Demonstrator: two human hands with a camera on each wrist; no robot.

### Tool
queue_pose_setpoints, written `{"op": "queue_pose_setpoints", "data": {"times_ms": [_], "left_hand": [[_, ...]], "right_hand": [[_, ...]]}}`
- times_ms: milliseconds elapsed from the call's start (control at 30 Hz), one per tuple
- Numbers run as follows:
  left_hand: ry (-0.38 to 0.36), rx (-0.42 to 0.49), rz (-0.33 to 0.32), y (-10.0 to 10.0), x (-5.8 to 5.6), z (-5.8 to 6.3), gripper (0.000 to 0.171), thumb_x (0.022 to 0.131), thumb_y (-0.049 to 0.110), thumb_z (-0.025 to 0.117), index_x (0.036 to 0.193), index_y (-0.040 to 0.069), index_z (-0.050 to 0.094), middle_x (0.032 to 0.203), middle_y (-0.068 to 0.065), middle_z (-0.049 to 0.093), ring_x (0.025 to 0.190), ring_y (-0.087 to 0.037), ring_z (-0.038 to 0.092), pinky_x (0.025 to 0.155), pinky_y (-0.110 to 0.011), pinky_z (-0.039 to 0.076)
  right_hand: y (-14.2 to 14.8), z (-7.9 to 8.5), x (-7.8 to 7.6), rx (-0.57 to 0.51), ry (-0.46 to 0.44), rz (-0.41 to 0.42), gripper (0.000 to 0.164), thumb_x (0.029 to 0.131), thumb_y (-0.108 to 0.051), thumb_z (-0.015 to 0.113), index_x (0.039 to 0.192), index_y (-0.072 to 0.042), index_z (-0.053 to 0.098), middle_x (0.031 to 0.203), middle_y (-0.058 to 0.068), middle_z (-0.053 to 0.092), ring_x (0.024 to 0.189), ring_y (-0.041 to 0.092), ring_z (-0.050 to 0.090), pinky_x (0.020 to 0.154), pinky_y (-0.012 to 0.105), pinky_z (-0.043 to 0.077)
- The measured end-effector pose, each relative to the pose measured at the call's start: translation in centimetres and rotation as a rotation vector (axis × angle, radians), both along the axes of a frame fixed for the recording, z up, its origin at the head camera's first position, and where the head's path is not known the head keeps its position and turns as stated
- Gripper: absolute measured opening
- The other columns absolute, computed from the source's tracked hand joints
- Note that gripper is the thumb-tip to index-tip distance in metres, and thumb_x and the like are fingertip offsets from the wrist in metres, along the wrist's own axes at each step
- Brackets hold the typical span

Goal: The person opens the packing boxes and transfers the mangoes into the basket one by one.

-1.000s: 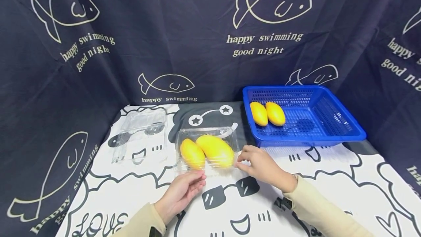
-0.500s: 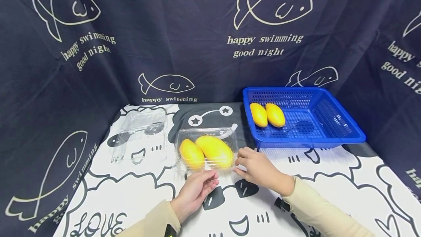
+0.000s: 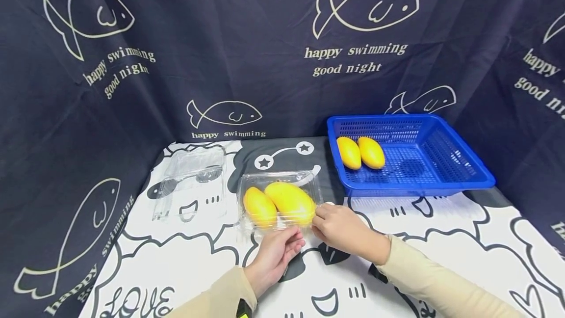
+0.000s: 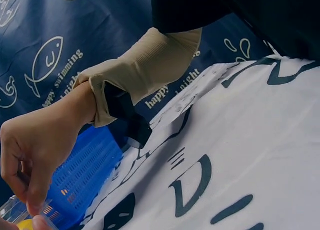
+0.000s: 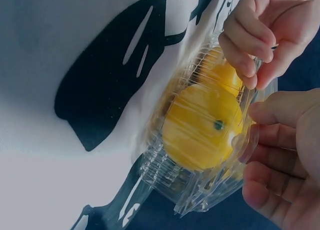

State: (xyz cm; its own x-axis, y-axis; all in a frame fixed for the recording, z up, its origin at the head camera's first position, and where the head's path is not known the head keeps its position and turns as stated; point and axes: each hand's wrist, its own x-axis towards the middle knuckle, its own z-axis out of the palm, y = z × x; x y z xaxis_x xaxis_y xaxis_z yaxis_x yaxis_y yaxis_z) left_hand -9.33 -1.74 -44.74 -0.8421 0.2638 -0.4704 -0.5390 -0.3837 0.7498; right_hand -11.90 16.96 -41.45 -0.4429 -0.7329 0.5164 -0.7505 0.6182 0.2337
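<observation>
A clear plastic clamshell box (image 3: 279, 174) lies with its lid over two yellow mangoes, a smaller mango (image 3: 259, 207) at left and a larger mango (image 3: 290, 202) at right. My left hand (image 3: 273, 254) pinches the box's near edge between thumb and index finger. At the near right corner, my right hand (image 3: 342, 227) pinches the rim, thumb above and fingers below. The right wrist view brings the left hand (image 5: 277, 29) and right hand (image 5: 290, 155) close together along the rim. In the left wrist view the box is mostly cut off.
A blue perforated basket (image 3: 441, 188) stands at the back right, with a mango (image 3: 349, 153) and another mango (image 3: 372, 153) against its left wall. A second clear clamshell box (image 3: 190, 190) lies opened out on the left. A dark fabric backdrop (image 3: 282, 53) rises behind the table.
My left hand has slid rightward along the box's near edge, towards the right hand. The right hand has come slightly left and nearer, onto the corner. Box and mangoes look unmoved.
</observation>
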Motion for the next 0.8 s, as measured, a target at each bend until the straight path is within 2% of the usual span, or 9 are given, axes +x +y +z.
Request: {"op": "queue_pose_setpoints", "data": {"times_ms": [133,333,500,633,800], "left_hand": [[0.005,-0.029,0.021,0.3,0.0,0.1,0.023,0.095,0.015,0.060,0.107,-0.005,0.062,0.075,0.003,0.065,0.064,-0.004,0.064,0.063,-0.013,0.055],[0.012,-0.083,0.010,1.3,-0.1,-0.1,0.022,0.094,0.014,0.059,0.105,-0.004,0.064,0.074,0.003,0.067,0.064,-0.005,0.065,0.063,-0.015,0.055],[0.012,-0.110,0.018,1.8,-0.1,0.0,0.022,0.092,0.013,0.059,0.104,-0.003,0.066,0.074,0.004,0.067,0.063,-0.005,0.064,0.062,-0.016,0.054],[0.022,-0.122,0.018,1.7,-0.3,0.0,0.025,0.093,0.016,0.059,0.108,-0.003,0.067,0.077,0.003,0.069,0.065,-0.006,0.064,0.063,-0.016,0.054],[0.026,-0.129,0.016,1.6,-0.4,-0.1,0.027,0.094,0.019,0.060,0.109,-0.002,0.067,0.077,0.004,0.070,0.066,-0.006,0.064,0.062,-0.016,0.054]], "right_hand": [[-0.4,0.1,-0.2,0.034,0.033,0.005,0.024,0.069,-0.017,0.080,0.065,-0.014,0.057,0.062,-0.004,0.047,0.057,0.012,0.050,0.046,0.025,0.042],[-0.3,0.3,-0.2,0.083,0.101,0.013,0.019,0.069,-0.015,0.073,0.063,-0.013,0.054,0.059,-0.003,0.045,0.052,0.013,0.046,0.043,0.026,0.037],[-0.5,0.4,0.0,0.125,0.156,0.018,0.013,0.072,-0.010,0.064,0.064,-0.012,0.054,0.059,-0.003,0.046,0.053,0.014,0.046,0.043,0.026,0.038],[-0.9,0.4,0.1,0.160,0.161,0.016,0.010,0.076,-0.006,0.056,0.068,-0.012,0.054,0.061,-0.002,0.048,0.055,0.014,0.048,0.046,0.026,0.039],[-1.1,0.5,0.1,0.195,0.150,0.028,0.009,0.076,-0.006,0.061,0.071,-0.011,0.056,0.064,-0.002,0.050,0.059,0.014,0.050,0.050,0.026,0.041]]}}
